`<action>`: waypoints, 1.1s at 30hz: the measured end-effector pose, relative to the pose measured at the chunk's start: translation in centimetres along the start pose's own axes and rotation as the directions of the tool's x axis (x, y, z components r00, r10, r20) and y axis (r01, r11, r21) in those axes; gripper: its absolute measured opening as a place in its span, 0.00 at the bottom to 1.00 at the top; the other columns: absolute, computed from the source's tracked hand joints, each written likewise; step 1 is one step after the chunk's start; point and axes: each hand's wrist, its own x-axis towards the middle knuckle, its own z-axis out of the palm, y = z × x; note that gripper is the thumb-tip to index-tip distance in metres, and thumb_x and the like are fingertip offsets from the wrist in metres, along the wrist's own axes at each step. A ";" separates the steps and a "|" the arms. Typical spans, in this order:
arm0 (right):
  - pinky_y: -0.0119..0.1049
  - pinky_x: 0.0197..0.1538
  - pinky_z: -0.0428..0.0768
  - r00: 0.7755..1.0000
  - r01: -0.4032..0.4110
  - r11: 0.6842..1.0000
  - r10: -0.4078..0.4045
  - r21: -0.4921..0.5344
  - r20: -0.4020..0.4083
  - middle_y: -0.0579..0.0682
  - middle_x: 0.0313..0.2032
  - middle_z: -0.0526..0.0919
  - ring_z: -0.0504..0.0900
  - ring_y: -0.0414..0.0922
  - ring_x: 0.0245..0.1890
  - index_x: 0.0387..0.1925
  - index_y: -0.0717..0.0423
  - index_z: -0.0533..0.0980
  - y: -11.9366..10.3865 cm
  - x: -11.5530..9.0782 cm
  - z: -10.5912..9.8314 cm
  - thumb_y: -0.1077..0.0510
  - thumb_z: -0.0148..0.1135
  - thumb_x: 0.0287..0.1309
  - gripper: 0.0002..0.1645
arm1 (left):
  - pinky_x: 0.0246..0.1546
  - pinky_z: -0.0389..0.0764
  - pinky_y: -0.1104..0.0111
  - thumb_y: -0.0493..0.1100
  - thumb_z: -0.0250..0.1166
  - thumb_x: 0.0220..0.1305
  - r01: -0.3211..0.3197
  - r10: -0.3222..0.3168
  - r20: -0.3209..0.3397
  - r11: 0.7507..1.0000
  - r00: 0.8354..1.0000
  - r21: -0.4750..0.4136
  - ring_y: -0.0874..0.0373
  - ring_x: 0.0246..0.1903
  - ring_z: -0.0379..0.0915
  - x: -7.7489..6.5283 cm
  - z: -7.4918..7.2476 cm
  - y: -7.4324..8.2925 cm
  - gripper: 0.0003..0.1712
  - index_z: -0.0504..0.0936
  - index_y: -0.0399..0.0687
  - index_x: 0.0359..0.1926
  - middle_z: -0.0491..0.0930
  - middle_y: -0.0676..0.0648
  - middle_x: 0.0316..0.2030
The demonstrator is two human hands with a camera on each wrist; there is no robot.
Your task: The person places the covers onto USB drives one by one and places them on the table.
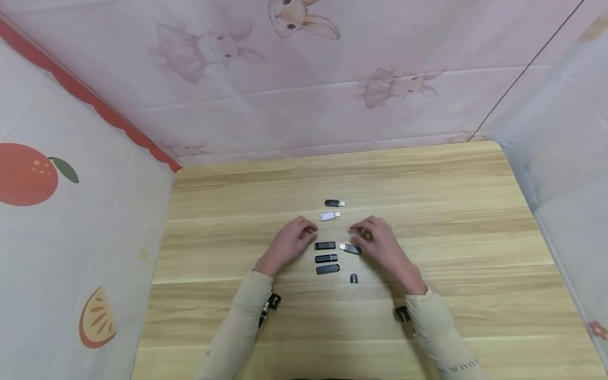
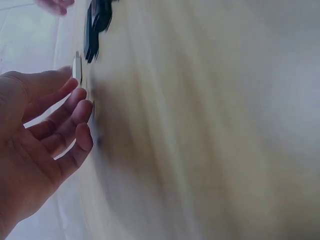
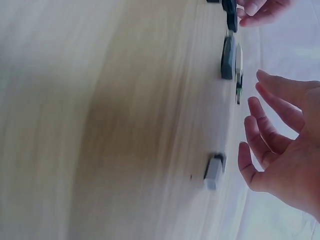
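Note:
My left hand [image 1: 292, 240], fingers loosely bent and holding nothing, is left of a white USB stick [image 1: 329, 216] and a capped black USB stick [image 1: 325, 246]. In the left wrist view the white stick [image 2: 77, 69] shows just past its fingertips. Facing it, my right hand [image 1: 380, 243] has relaxed, spread fingers with nothing between them. Close beside its thumb lies a dark USB stick [image 1: 353, 249] with its metal plug bare, pointing left. Below the capped stick come two more black USB sticks, a middle one [image 1: 326, 258] and a lower one [image 1: 328, 269].
A small black cap [image 1: 353, 278] stands apart, nearer me, on the wooden table [image 1: 228, 211]. At the back lies a black USB stick [image 1: 334, 203] with its plug to the right. Printed cloth walls [image 1: 304, 116] enclose the table's back and sides.

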 end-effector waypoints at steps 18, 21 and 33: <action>0.35 0.39 0.80 0.981 -0.192 0.981 0.192 0.035 -0.006 0.54 0.39 0.89 0.81 0.44 0.34 0.50 0.58 0.85 0.5 -2.4 -2.0 0.58 0.66 0.71 0.11 | 0.48 0.86 0.60 0.47 0.63 0.78 -0.060 0.066 -0.047 0.991 0.997 0.121 0.55 0.47 0.82 5.0 -1.8 0.6 0.14 0.86 0.49 0.56 0.85 0.48 0.52; 0.42 0.43 0.85 0.981 -0.193 0.981 0.192 0.019 0.011 0.57 0.41 0.90 0.85 0.47 0.37 0.51 0.60 0.84 0.4 -2.7 -2.1 0.59 0.64 0.73 0.11 | 0.55 0.86 0.57 0.48 0.62 0.78 -0.062 0.066 -0.033 0.989 0.997 0.131 0.53 0.54 0.82 5.4 -1.9 0.6 0.16 0.84 0.49 0.60 0.83 0.47 0.56; 0.29 0.36 0.76 0.961 -0.082 0.993 0.058 0.080 0.270 0.43 0.28 0.84 0.76 0.36 0.29 0.46 0.50 0.87 0.4 -3.8 -1.6 0.58 0.73 0.64 0.09 | 0.53 0.84 0.58 0.47 0.64 0.76 -0.023 0.024 -0.005 0.997 1.000 0.078 0.55 0.52 0.78 8.1 -0.5 0.8 0.19 0.82 0.52 0.63 0.80 0.49 0.58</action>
